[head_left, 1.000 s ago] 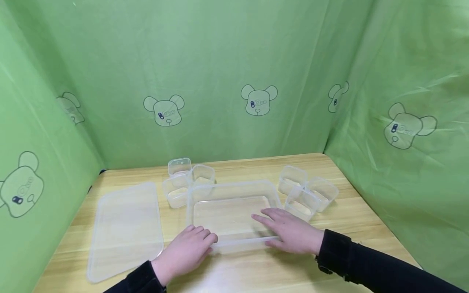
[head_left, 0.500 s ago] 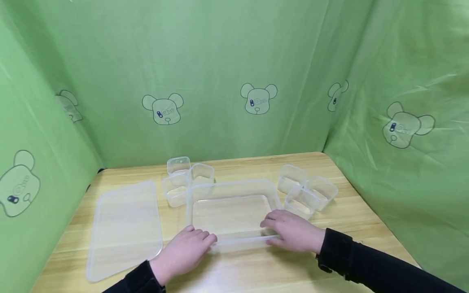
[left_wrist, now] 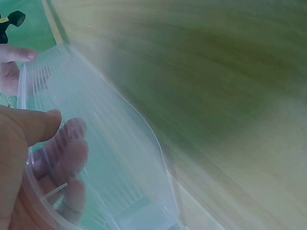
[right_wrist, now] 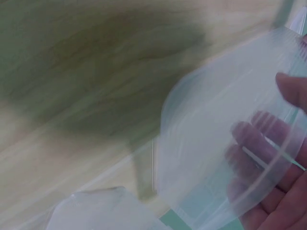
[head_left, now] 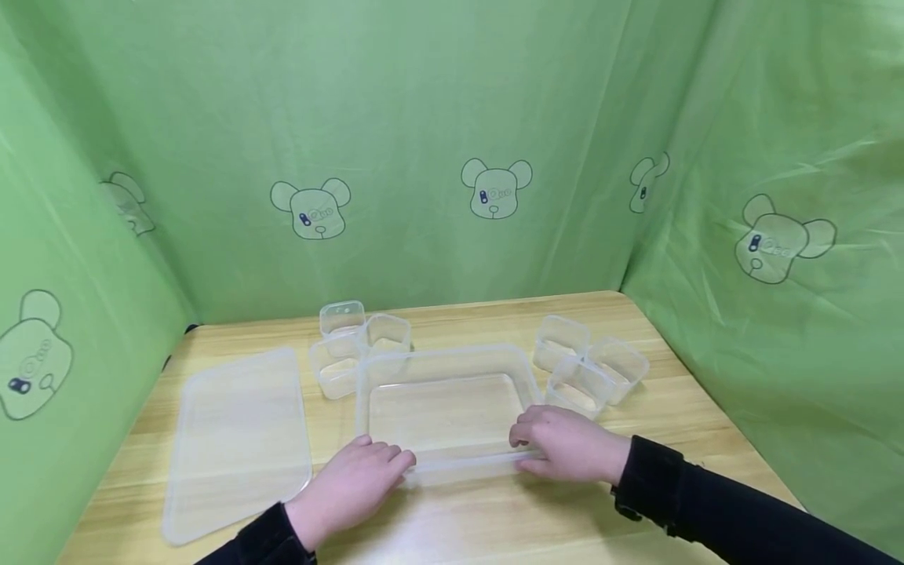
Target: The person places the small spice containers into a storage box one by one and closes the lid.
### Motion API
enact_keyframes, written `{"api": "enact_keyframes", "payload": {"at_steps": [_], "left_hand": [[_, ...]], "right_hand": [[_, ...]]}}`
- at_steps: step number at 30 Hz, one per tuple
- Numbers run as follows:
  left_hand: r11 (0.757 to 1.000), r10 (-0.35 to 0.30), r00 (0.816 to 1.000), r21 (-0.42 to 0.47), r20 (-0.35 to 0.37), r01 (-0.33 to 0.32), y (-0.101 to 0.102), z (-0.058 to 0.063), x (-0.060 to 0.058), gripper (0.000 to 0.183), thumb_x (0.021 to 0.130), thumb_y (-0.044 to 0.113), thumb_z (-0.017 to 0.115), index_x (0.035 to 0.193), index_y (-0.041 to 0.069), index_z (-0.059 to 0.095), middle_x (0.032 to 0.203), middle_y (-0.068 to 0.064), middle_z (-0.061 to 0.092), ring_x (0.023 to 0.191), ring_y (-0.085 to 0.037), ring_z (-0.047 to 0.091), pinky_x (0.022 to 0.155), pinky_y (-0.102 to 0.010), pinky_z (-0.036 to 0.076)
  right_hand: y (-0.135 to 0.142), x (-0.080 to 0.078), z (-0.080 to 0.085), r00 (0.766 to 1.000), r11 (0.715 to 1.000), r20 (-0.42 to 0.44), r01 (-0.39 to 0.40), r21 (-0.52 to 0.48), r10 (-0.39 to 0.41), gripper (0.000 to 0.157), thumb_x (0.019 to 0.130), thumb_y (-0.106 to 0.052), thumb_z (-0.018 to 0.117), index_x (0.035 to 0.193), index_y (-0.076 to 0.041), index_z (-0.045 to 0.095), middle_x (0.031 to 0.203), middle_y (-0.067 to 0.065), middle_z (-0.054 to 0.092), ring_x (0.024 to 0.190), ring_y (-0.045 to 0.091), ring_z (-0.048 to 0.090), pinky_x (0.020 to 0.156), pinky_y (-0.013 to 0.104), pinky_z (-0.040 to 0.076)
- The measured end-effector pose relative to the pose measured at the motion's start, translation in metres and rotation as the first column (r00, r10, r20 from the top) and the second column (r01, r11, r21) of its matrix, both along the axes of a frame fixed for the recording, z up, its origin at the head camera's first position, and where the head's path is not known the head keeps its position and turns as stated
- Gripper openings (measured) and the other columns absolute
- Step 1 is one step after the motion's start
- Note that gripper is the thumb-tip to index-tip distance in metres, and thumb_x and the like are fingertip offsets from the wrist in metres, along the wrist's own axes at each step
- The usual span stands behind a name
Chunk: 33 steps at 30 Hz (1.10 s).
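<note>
A large clear plastic container point(head_left: 462, 464) lies open-topped on the table in the head view. My left hand point(head_left: 359, 480) grips its front rim near the left corner; in the left wrist view the fingers point(left_wrist: 74, 155) show through the wall, with the thumb on the outer side. At the right front corner my right hand point(head_left: 567, 444) holds the same rim, its fingers curled over into the container. The right wrist view shows those fingers point(right_wrist: 256, 139) behind the translucent wall and the thumb outside.
A flat clear lid point(head_left: 240, 447) lies left of the container. Three small clear boxes point(head_left: 337, 369) are grouped at its back left. Another three small boxes point(head_left: 581, 390) stand close to its right side. Green curtains point(head_left: 424, 118) border the wooden table point(head_left: 466, 534).
My right hand's fingers, stretched over the container a second ago, have drawn back and curled over the front rim. The left hand keeps its grip. The head view has shifted slightly.
</note>
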<state>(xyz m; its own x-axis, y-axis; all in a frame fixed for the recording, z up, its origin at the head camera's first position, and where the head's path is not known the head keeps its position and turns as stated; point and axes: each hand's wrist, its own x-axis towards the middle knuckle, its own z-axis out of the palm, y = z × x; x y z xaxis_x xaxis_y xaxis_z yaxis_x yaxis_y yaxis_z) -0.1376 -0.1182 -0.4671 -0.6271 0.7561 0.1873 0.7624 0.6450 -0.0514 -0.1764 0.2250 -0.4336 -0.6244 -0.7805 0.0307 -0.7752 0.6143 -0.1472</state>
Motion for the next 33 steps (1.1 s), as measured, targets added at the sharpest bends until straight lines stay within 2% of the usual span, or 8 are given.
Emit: {"api": "enact_keyframes", "payload": {"at_steps": [5, 11, 14, 16, 23, 27, 33], "left_hand": [[1.000, -0.001, 1.000, 0.003, -0.005, 0.001, 0.000, -0.001, 0.000, 0.013, 0.097, 0.025, 0.065, 0.108, 0.020, 0.059, 0.087, 0.008, 0.066, 0.077, -0.008, 0.062, 0.067, -0.023, 0.038], [1.000, 0.006, 1.000, 0.001, -0.008, -0.006, -0.001, -0.001, -0.001, 0.014, 0.096, 0.026, 0.065, 0.107, 0.020, 0.059, 0.086, 0.009, 0.065, 0.076, -0.008, 0.061, 0.067, -0.023, 0.037], [1.000, 0.007, 1.000, 0.002, -0.010, -0.007, -0.001, -0.001, -0.001, 0.014, 0.097, 0.026, 0.065, 0.108, 0.020, 0.059, 0.086, 0.009, 0.065, 0.076, -0.008, 0.061, 0.067, -0.023, 0.037], [1.000, 0.007, 1.000, 0.003, -0.011, -0.007, -0.001, -0.001, -0.001, 0.014, 0.097, 0.025, 0.065, 0.107, 0.020, 0.059, 0.086, 0.009, 0.065, 0.076, -0.008, 0.061, 0.067, -0.023, 0.037], [1.000, 0.016, 1.000, -0.001, -0.010, -0.016, -0.001, -0.001, -0.002, 0.016, 0.096, 0.025, 0.066, 0.109, 0.020, 0.059, 0.086, 0.009, 0.065, 0.075, -0.008, 0.060, 0.067, -0.023, 0.038], [1.000, 0.018, 1.000, -0.002, -0.012, -0.018, -0.001, -0.002, -0.003, 0.016, 0.096, 0.025, 0.066, 0.109, 0.020, 0.059, 0.085, 0.009, 0.065, 0.074, -0.008, 0.060, 0.067, -0.023, 0.038], [1.000, 0.019, 1.000, 0.000, -0.005, -0.019, 0.000, -0.002, -0.003, 0.015, 0.097, 0.025, 0.065, 0.110, 0.020, 0.059, 0.086, 0.009, 0.065, 0.075, -0.008, 0.060, 0.068, -0.023, 0.038]], "right_hand": [[0.002, 0.000, 0.005, 1.000, 1.000, 0.003, -0.027, -0.002, 0.027, 0.027, 0.087, -0.038, 0.075, 0.099, -0.013, 0.072, 0.094, -0.006, 0.066, 0.089, 0.008, 0.058, 0.081, 0.030, 0.053], [0.004, -0.001, 0.012, 0.998, 0.998, -0.040, -0.043, -0.041, 0.041, 0.040, 0.096, -0.052, 0.061, 0.101, -0.014, 0.073, 0.097, -0.006, 0.065, 0.093, 0.009, 0.058, 0.082, 0.032, 0.052], [0.007, -0.004, 0.018, 0.996, 0.997, -0.086, -0.042, -0.067, 0.036, 0.040, 0.098, -0.053, 0.057, 0.101, -0.016, 0.073, 0.098, -0.007, 0.065, 0.094, 0.009, 0.058, 0.083, 0.033, 0.053], [0.010, -0.008, 0.024, 0.993, 0.996, -0.112, -0.036, -0.079, 0.027, 0.037, 0.097, -0.050, 0.059, 0.101, -0.016, 0.072, 0.099, -0.007, 0.064, 0.095, 0.009, 0.059, 0.085, 0.033, 0.053], [0.022, -0.021, 0.040, 0.983, 0.994, -0.178, 0.032, -0.108, -0.051, 0.022, 0.093, -0.031, 0.070, 0.103, -0.012, 0.072, 0.100, -0.005, 0.064, 0.095, 0.014, 0.061, 0.085, 0.038, 0.054], [0.027, -0.027, 0.039, 0.970, 0.988, -0.207, 0.102, -0.116, -0.124, 0.019, 0.092, -0.025, 0.071, 0.103, -0.009, 0.072, 0.098, -0.001, 0.066, 0.094, 0.019, 0.064, 0.083, 0.040, 0.055], [0.037, -0.034, 0.035, 0.951, 0.969, -0.196, 0.219, -0.112, -0.238, 0.021, 0.093, -0.023, 0.070, 0.106, -0.006, 0.072, 0.102, 0.004, 0.068, 0.098, 0.024, 0.065, 0.084, 0.044, 0.055]]}}
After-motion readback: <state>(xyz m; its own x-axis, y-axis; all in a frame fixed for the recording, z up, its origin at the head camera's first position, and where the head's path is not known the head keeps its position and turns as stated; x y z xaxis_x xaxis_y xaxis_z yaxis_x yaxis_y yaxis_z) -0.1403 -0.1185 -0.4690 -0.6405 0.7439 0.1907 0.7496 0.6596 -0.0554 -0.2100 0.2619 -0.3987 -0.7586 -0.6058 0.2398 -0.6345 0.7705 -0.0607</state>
